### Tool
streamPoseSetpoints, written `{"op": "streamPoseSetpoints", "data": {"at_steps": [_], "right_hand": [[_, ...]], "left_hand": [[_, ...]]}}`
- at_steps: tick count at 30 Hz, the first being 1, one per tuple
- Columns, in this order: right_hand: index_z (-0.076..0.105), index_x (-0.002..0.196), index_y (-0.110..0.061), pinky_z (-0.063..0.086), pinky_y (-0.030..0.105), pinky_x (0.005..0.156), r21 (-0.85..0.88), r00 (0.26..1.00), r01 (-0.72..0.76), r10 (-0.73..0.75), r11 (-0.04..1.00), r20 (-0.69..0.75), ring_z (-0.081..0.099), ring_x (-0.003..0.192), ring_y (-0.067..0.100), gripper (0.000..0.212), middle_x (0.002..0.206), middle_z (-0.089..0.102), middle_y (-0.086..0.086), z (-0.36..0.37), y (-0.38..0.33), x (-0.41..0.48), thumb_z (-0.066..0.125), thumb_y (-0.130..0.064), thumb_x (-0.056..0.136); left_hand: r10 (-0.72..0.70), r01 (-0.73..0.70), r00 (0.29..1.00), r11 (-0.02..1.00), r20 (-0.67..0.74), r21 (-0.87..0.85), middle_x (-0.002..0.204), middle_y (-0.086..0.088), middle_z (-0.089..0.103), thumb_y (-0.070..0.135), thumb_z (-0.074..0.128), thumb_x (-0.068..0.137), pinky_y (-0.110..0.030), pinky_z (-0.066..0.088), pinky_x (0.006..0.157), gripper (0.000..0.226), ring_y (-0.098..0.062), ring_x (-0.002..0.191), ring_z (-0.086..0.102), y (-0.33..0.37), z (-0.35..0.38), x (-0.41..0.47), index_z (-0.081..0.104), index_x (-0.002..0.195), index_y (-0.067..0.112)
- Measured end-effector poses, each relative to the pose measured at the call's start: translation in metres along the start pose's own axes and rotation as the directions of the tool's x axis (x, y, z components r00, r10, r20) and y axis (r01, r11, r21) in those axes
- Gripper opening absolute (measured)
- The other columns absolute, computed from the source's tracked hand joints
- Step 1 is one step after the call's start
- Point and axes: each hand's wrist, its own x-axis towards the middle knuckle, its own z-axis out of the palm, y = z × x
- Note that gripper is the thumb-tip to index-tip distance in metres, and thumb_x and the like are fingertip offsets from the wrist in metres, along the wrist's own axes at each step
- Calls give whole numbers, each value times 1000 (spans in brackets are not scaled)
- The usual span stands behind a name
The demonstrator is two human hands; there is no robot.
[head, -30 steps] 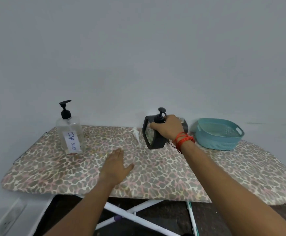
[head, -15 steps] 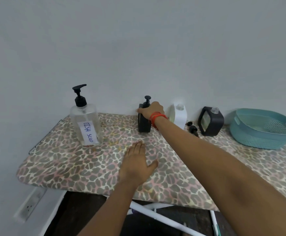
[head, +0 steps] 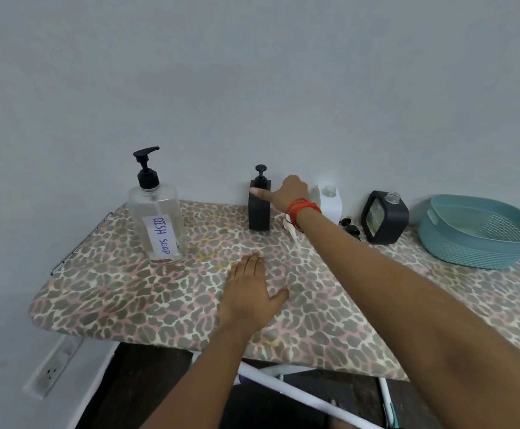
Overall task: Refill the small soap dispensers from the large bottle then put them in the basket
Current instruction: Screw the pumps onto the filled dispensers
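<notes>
Two bare arms reach over a leopard-print padded ironing-board surface (head: 113, 289) that stands against a pale wall. The left hand (head: 249, 292) lies palm down on the cover, with its fingers straight and pressed together and the thumb out to the side. The right hand (head: 291, 193), with red bands (head: 303, 207) at the wrist, is at the back edge. Its thumb is stretched against the upper side of a small black rectangular soap dispenser with a pump top (head: 259, 212). Its other fingers are hidden, so whether they grip cannot be told. To the left stands a large clear plastic pump bottle labelled DISH SOAP (head: 156, 218). To the right stand a small white dispenser (head: 330, 204) and a small black square dispenser (head: 385, 219), both apparently open-necked, then a teal plastic basket (head: 481, 239).
</notes>
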Motion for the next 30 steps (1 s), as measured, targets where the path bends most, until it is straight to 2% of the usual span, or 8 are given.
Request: {"op": "streamPoseSetpoints", "data": {"at_steps": [3,5,9,11,14,21,26,30], "right_hand": [[57,125,-8,43,35,95,-201,957,92,-142,975,-252,51,117,27,55,122,61,10,-29,28,-2,71,-45,86],[53,131,-8,41,42,100,-328,932,-5,-114,945,-344,46,124,33,58,131,56,13,-45,43,3,67,-45,88],[54,116,-4,49,41,90,-276,966,-208,153,938,-208,57,113,37,53,125,60,18,-59,60,16,69,-45,85],[54,99,-8,53,37,78,-208,972,-209,179,956,-154,63,96,33,37,114,65,17,-62,65,15,70,-38,85],[54,95,-9,51,35,72,-143,966,-213,186,966,-180,62,88,31,36,109,67,16,-64,68,12,71,-37,83],[62,119,-14,49,33,79,-15,970,-42,37,999,-241,58,93,21,49,105,61,-1,-74,63,-43,73,-39,78],[63,127,-18,44,25,78,-26,997,31,-33,999,-68,57,94,14,58,114,64,-3,-63,47,-96,80,-37,76],[69,115,-21,50,26,75,-84,994,107,-104,991,46,61,88,13,48,107,69,-2,-41,35,-121,82,-35,71]], "left_hand": [[-2,2,1000,1000,9,-2,171,-3,13,73,42,94,-37,3,129,96,-19,158,9,2,-2,-1,15,164,13],[-4,4,1000,1000,6,-7,171,-3,14,73,43,93,-37,4,129,97,-19,157,10,3,-3,-2,16,163,12],[-13,13,1000,998,-9,-59,170,-3,19,73,47,92,-37,7,129,96,-18,157,15,3,-3,-2,21,163,13],[-16,13,1000,996,-26,-93,169,-3,22,73,49,91,-36,8,128,96,-18,156,17,2,-3,-3,23,162,13],[-21,15,999,992,-45,-128,167,-4,27,72,50,92,-36,12,128,95,-19,154,22,1,-3,-3,27,161,12],[-85,40,983,965,-165,-259,157,-7,44,80,45,82,-44,31,121,99,-22,144,39,5,-11,-9,39,155,13],[-98,24,984,900,-148,-436,164,-3,31,86,57,70,-47,33,120,117,-21,150,31,10,-23,-16,25,160,19],[-62,-23,989,837,-137,-546,169,4,18,90,70,61,-48,34,121,135,-17,153,26,11,-29,-22,9,163,25]]}}
